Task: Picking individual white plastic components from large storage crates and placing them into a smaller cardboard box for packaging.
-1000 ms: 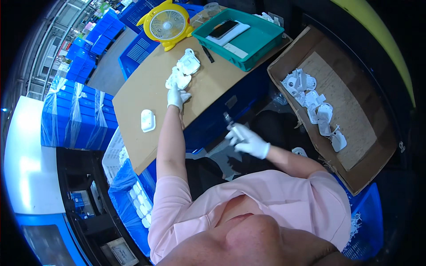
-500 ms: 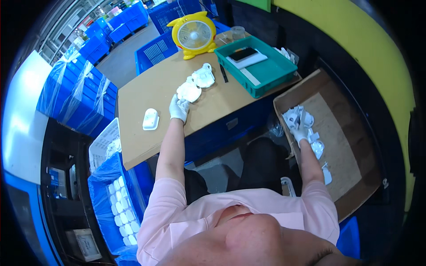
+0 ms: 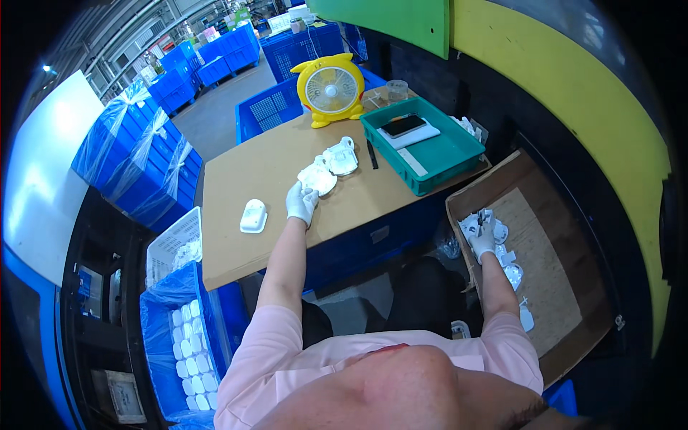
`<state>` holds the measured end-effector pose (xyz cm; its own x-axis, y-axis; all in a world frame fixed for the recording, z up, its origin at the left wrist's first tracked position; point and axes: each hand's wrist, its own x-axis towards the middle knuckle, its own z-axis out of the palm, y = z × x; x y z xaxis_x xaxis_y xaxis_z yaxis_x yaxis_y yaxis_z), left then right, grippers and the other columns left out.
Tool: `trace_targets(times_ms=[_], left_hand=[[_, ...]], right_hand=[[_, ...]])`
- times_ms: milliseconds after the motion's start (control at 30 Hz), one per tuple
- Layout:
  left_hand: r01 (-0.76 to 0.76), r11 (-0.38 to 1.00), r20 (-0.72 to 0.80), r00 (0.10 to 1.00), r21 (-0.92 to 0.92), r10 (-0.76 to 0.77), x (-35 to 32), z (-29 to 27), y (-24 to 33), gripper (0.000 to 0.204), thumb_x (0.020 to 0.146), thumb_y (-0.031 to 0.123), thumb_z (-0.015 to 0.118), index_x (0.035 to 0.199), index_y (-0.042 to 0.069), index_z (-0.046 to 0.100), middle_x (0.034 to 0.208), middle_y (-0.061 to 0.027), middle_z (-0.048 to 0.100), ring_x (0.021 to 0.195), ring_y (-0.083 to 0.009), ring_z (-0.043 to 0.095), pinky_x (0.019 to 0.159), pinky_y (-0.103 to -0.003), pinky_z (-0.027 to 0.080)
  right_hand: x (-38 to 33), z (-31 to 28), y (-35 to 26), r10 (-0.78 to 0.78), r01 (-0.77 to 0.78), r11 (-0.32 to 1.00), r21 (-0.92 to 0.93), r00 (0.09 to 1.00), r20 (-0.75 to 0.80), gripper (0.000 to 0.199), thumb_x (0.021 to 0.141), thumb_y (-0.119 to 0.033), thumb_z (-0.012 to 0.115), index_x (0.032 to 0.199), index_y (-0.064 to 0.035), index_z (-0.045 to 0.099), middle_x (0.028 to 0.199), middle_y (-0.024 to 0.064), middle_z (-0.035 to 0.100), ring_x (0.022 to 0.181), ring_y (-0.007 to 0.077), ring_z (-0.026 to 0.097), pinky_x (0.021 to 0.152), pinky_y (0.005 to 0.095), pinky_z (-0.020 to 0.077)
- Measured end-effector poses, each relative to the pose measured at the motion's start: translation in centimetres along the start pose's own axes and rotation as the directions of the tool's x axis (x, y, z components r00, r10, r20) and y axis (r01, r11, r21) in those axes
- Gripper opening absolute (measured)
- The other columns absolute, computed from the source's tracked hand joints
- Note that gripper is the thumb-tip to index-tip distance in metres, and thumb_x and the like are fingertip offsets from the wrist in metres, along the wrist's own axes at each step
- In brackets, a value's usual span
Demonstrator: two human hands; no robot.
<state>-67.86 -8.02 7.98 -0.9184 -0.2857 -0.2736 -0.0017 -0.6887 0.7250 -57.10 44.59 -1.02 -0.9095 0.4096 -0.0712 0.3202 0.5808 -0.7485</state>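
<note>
My left hand point(image 3: 302, 204), in a white glove, grips the near edge of a white moulded plastic part point(image 3: 317, 180) on the brown tabletop point(image 3: 265, 170). A second white moulded part point(image 3: 340, 158) lies against its far side. Alone on the left of the table rests a white rounded plastic cover point(image 3: 253, 216). My right hand point(image 3: 483, 242), also gloved, is down in the cardboard box point(image 3: 459, 192) at the right. Its fingers are closed among white plastic pieces point(image 3: 500, 231), around something with dark parts that I cannot make out.
A yellow fan point(image 3: 331, 89) stands at the table's far edge, beside a green tray point(image 3: 430, 154) holding a phone point(image 3: 403, 125). A black strip point(image 3: 372, 155) lies near the tray. At lower left, a blue lined bin point(image 3: 161, 344) holds rows of white covers, below a white basket point(image 3: 159, 247).
The whole view has shifted, so the scene sits lower in the picture. My left hand stays at the white part, and my right hand stays among the pieces in the box.
</note>
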Motion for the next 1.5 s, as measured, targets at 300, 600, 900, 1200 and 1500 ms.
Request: trace_targets(times_ms=[300,600,900,1200,1500], left_hand=[[-0.019,0.999,0.111,0.994,0.029,0.015,0.8,-0.3,-0.3,0.03,0.092,0.028,0.049,0.11,0.004,0.048,0.083,-0.0103,0.051,0.066,-0.0214,0.054,0.056,-0.029,0.049],[-0.059,0.996,-0.023,0.998,0.062,0.06,-1.3,1.1,0.2,0.024,0.094,0.024,0.046,0.108,0.005,0.046,0.08,-0.0083,0.048,0.057,-0.0169,0.049,0.052,-0.029,0.048],[-0.144,0.989,0.101,0.985,0.038,0.14,-1.4,1.3,-0.5,0.022,0.093,0.012,0.047,0.111,0.004,0.038,0.075,-0.0065,0.045,0.054,-0.0146,0.046,0.048,-0.028,0.046],[-0.278,0.933,0.226,0.947,0.227,0.228,-7.0,-0.1,-1.7,0.025,0.092,0.018,0.052,0.113,0.005,0.045,0.084,-0.0084,0.055,0.06,-0.0191,0.055,0.052,-0.029,0.047],[0.65,0.735,0.552,0.691,-0.192,-0.467,-26.9,-10.1,-7.5,0.063,0.084,0.053,0.053,0.128,0.008,0.047,0.125,-0.0138,0.054,0.11,-0.0345,0.055,0.09,-0.051,0.046]], right_hand=[[-1.0,-2.6,-0.6,0.119,-0.115,0.966,-0.233,0.993,0.003,0.066,0.07,-0.02,0.068,0.127,-0.0042,0.039,0.116,0.0242,0.057,0.108,0.0395,0.055,0.093,0.0412,0.0432],[-1.2,-3.6,0.4,0.082,-0.064,0.885,-0.462,0.996,0.019,0.059,0.071,-0.024,0.07,0.119,-0.0026,0.043,0.112,0.0258,0.058,0.106,0.0414,0.055,0.092,0.0436,0.0436],[-6.6,-7.3,1.2,-0.136,0.136,0.99,-0.03,0.906,-0.401,0.043,0.074,-0.02,0.064,0.11,-0.0037,0.047,0.095,0.0188,0.063,0.091,0.037,0.061,0.08,0.0432,0.0469],[-18.0,-3.2,-14.8,-0.521,0.374,0.608,0.7,0.853,-0.003,0.053,0.067,-0.009,0.064,0.116,-0.0006,0.046,0.101,0.0087,0.054,0.09,0.0165,0.056,0.076,0.0277,0.0469],[-27.4,12.6,-15.1,-0.528,-0.357,0.622,0.697,0.466,0.71,0.045,0.07,-0.006,0.06,0.111,-0.0046,0.042,0.091,0.007,0.054,0.072,0.0152,0.057,0.065,0.0269,0.0484]])
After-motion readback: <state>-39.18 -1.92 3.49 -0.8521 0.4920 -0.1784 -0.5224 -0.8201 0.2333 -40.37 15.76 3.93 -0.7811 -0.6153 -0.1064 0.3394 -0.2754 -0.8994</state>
